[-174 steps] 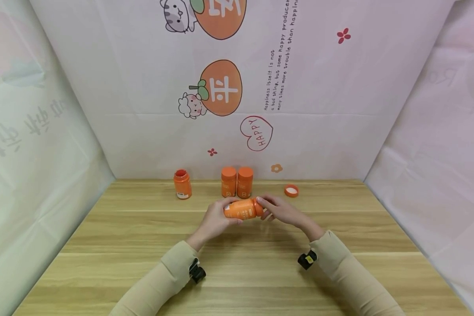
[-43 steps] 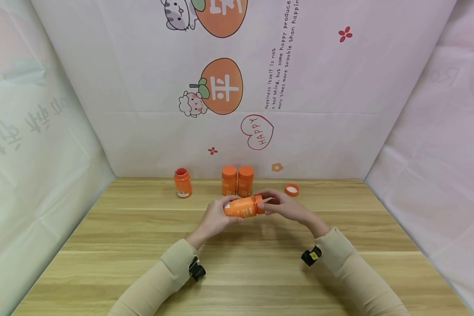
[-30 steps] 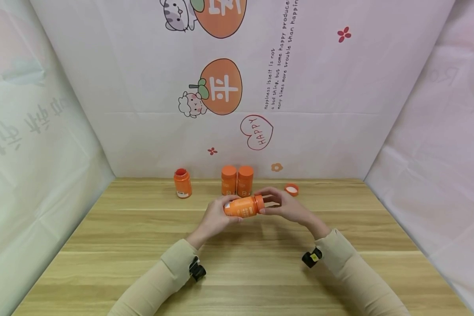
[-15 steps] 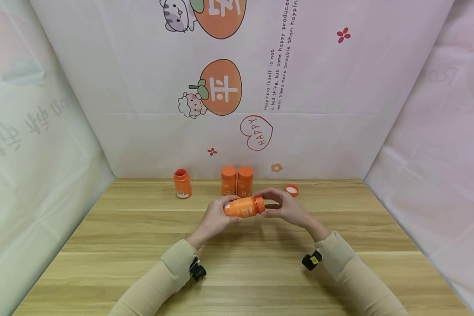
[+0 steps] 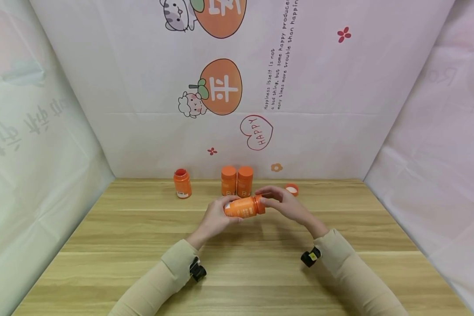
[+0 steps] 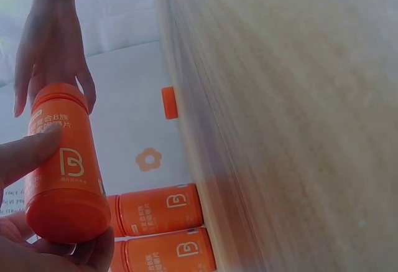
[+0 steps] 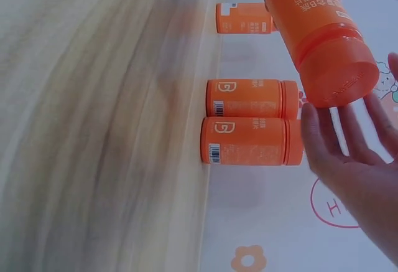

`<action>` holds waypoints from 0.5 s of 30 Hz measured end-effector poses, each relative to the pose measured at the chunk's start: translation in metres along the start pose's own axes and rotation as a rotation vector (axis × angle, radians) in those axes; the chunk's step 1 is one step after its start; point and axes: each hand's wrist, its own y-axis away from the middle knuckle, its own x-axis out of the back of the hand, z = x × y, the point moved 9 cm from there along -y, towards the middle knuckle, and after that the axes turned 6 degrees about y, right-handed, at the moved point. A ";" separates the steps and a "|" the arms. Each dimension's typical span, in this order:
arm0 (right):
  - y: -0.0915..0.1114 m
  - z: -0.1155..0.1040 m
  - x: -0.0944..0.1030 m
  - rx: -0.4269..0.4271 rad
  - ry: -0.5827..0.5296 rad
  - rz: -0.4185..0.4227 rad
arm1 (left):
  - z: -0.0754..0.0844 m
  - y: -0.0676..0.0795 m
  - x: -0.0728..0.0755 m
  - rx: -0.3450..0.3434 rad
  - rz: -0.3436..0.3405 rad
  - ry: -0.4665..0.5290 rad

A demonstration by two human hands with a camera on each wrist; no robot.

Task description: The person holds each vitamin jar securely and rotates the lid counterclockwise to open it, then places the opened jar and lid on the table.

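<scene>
In the head view, my left hand [image 5: 215, 218] grips an orange pill bottle [image 5: 241, 208] by its body, fingers and thumb curled round it. The bottle lies nearly level above the table, its capped end towards the right. Its orange cap [image 7: 339, 70] is on the neck. My right hand [image 5: 286, 206] is at that cap. In the right wrist view, its fingers [image 7: 351, 129] are spread and fairly straight around the cap's end, not closed on it. The left wrist view shows right-hand fingers [image 6: 86, 85] on either side of the cap.
Two capped orange bottles [image 5: 228, 182] [image 5: 245, 182] stand side by side at the table's back edge. Left of them is an uncapped orange bottle [image 5: 182, 184]. A loose orange cap [image 5: 291, 189] with a white inside lies at the back right. A printed white cloth [image 5: 300, 131] hangs behind the table [image 5: 237, 276].
My left hand has kept the bottle almost still. Half a second ago my right fingers and thumb pinched the cap; now they have loosened and shifted around it.
</scene>
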 end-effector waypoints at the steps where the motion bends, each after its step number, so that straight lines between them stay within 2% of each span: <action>1: -0.001 0.000 0.000 -0.009 0.002 -0.005 | 0.000 0.000 0.000 -0.001 -0.001 0.001; 11: -0.010 0.008 -0.004 -0.147 0.038 -0.032 | 0.000 0.000 -0.002 -0.004 -0.007 -0.004; 15: -0.011 0.015 -0.007 -0.207 0.037 -0.079 | -0.001 0.000 -0.001 -0.004 0.000 -0.016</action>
